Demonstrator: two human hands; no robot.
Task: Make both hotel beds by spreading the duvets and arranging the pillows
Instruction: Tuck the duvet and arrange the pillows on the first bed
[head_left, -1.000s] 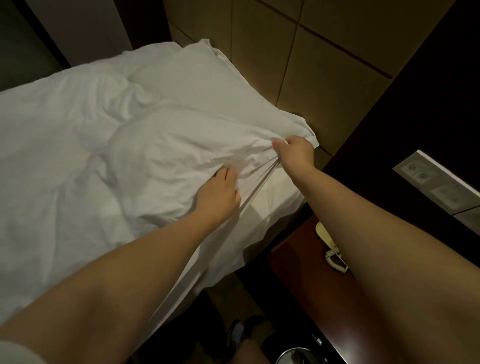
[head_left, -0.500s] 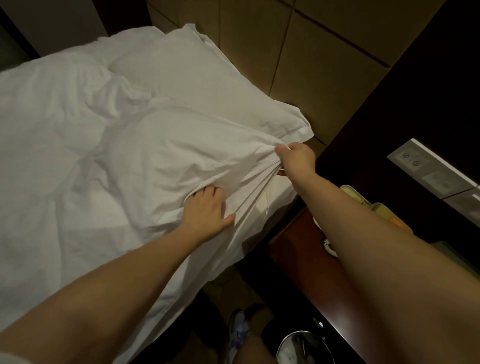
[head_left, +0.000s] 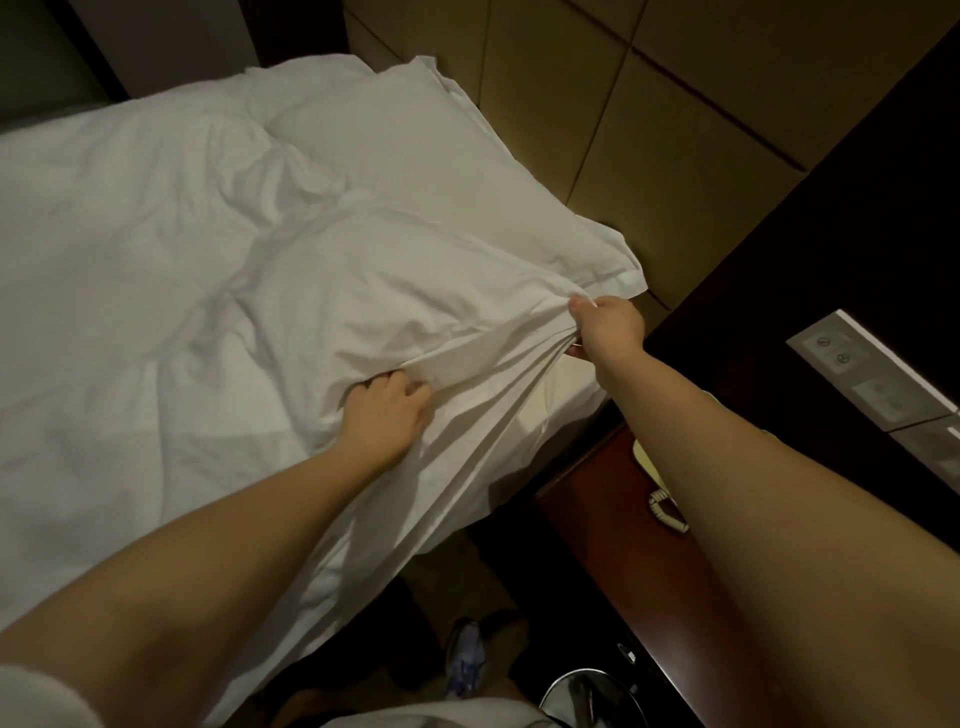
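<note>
A white duvet (head_left: 130, 291) lies rumpled over the bed, its near edge hanging down the side. A white pillow (head_left: 415, 161) rests at the head of the bed against the padded headboard (head_left: 597, 104). My right hand (head_left: 608, 327) pinches the duvet's top corner beside the pillow's lower corner, and taut folds run from it. My left hand (head_left: 387, 413) grips a bunch of the duvet lower down on the bed's edge, fingers curled into the cloth.
A reddish wooden nightstand (head_left: 618, 561) stands right of the bed with a corded phone (head_left: 660, 493) on it. A switch panel (head_left: 872, 374) sits on the dark wall at the right. A shoe (head_left: 465, 660) shows on the floor below, near a round metal object (head_left: 587, 696).
My left hand has curled from lying flat on the duvet into gripping a bunch of it. My right hand keeps its pinch on the corner. The view has shifted slightly.
</note>
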